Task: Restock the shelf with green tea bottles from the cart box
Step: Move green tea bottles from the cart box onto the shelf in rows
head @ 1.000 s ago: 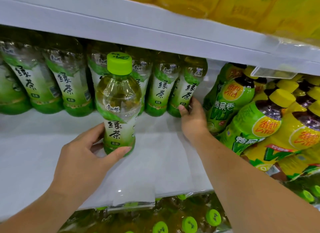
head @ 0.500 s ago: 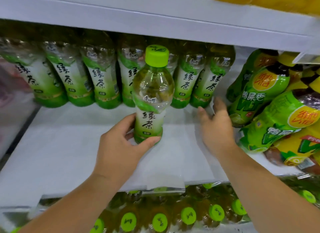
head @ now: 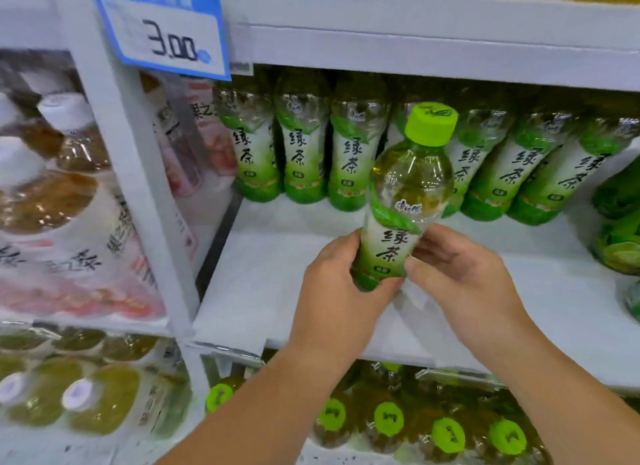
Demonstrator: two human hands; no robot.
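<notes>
Both hands, left hand (head: 332,284) and right hand (head: 464,277), curl their fingers around the green tea bottle (head: 403,201), steadying it upright in front of the back row (head: 346,160) for shelving.

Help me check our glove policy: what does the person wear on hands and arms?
Nothing visible. The left hand and right hand are ungloved; no watch or band shows at either wrist. The left forearm and right forearm are uncovered to the frame's edge; no sleeve shows.
</notes>
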